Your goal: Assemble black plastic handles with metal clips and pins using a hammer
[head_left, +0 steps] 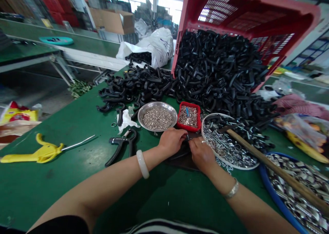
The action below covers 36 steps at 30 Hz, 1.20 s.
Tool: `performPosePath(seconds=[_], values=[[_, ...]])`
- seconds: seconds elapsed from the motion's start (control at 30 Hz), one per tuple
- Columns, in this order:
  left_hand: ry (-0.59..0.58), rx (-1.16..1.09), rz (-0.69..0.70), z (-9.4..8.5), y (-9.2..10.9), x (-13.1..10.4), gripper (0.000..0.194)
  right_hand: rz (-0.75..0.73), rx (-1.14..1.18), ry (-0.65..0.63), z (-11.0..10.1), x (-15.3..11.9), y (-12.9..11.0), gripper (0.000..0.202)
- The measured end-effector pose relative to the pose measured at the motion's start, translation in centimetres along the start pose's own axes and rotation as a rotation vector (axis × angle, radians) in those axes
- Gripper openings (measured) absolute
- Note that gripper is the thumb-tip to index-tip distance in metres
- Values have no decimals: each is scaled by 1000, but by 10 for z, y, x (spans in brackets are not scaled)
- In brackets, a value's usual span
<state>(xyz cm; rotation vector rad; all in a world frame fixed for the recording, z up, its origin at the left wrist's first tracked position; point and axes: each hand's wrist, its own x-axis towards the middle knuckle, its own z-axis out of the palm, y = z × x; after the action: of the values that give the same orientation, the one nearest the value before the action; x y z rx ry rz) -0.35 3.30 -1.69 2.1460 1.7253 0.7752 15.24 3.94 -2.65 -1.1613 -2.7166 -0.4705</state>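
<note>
My left hand [172,140] is closed in a pinch, with its fingertips partly hidden, over a dark flat plate [186,163]. Facing it, my right hand [202,152] has its fingers closed at the end of a black plastic handle [182,152]. A small metal pin [187,137] shows between the fingertips; which hand grips it I cannot tell. Just beyond the hands are a steel bowl [141,121] of small metal pieces and a red tray [192,128] of pins. A black spring hand grip [122,143] lies left of my left wrist.
A tilted red crate [177,56] spills black handles [216,66] across the back. At right stand a white basin [241,166] of metal parts, a hammer [267,160] lying across it, and a blue basin [269,189]. A yellow-handled tool [43,153] lies at left.
</note>
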Motion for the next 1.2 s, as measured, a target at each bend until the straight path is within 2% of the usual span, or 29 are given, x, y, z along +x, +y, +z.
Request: performPosePath(seconds=[0.23,0.43,0.57,0.67,0.93,1.2], values=[[13,-31,50,10,-2,4,29,61,-1,-39,-4,-2,-3,16],[24,-135,64,15,-9,2,32,172,228,3,6,-7,5,16],[13,-186,52,17,-13,2,31,198,346,63,13,-7,8,17],[27,-197,59,19,-14,2,30,200,383,56,14,-7,11,17],[12,-166,44,16,-12,3,27,181,291,-272,-11,16,16,14],[16,-146,27,15,-12,3,29,156,153,-471,-24,40,14,16]])
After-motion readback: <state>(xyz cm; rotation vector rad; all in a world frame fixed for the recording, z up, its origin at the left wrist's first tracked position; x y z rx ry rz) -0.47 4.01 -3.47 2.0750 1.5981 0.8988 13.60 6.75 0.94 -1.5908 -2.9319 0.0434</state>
